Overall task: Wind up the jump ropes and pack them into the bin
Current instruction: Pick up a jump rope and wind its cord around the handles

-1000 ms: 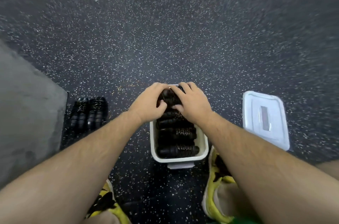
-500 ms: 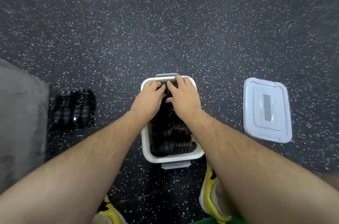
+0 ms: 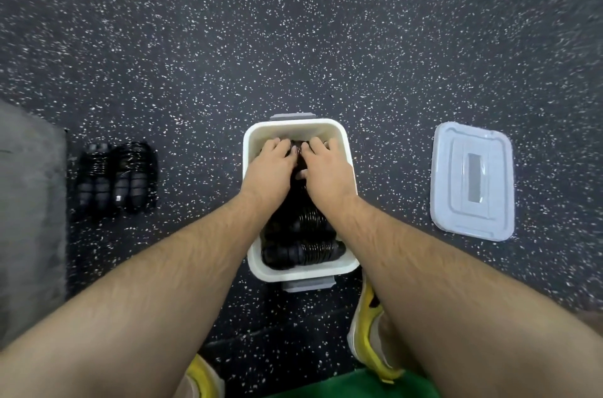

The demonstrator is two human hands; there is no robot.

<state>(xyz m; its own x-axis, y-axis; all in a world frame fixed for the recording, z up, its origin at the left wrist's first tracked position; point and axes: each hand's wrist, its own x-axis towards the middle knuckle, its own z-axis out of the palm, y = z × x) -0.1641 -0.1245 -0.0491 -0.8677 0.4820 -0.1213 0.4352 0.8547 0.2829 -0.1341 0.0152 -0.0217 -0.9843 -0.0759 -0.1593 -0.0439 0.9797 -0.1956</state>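
Though glossy, ropes [image 3: 303,250] in rectangular bin [image 3: 310,272]

The bin [image 3: 303,272] is white, ropes [image 3: 303,252] black, floor [image 3: 293,38] dark with white specks.

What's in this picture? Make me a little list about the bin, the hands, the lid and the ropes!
bin: white, open, on the speckled floor
packed ropes: black wound bundles inside the bin
left hand: grips a rope at the bin's far end
right hand: grips the same rope
lid: off, right of the bin
floor ropes: wound bundles, left of the bin
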